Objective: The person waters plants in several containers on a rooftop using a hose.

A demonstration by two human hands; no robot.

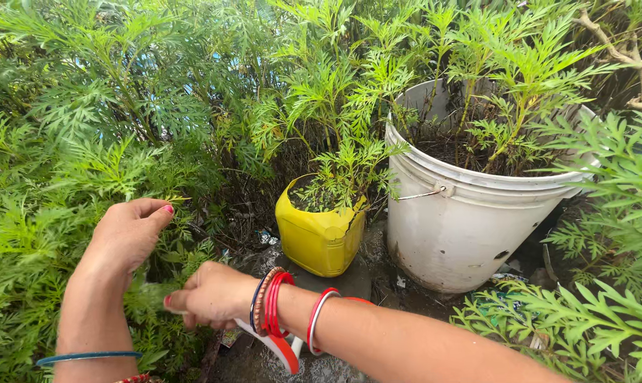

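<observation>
The right hand [211, 294] is clenched on the handle of a pair of red-and-white scissors [278, 347], whose handle loops stick out below the wrist; the blades run under the fist toward the foliage, and I cannot tell whether they are open or shut, since the hand and leaves hide them. This grip sits low, near the base of the stems, with the red, brown and blue bangles [270, 311] bunched at the wrist.

The left hand [128, 230] is just above and to the left, its fingers curled loosely into the feathery green foliage [73, 177], apparently pinching or parting a sprig so the stems below are exposed to the scissors. It looks as if it holds a few leaves, though the grasp is partly hidden. A thin blue bangle [87, 356] rings that forearm.

Farther out, a cut-open yellow plastic can [319, 237] serves as a planter on the wet ground, touching or just beside a white bucket [463, 227] that holds taller plants of the same kind.
</observation>
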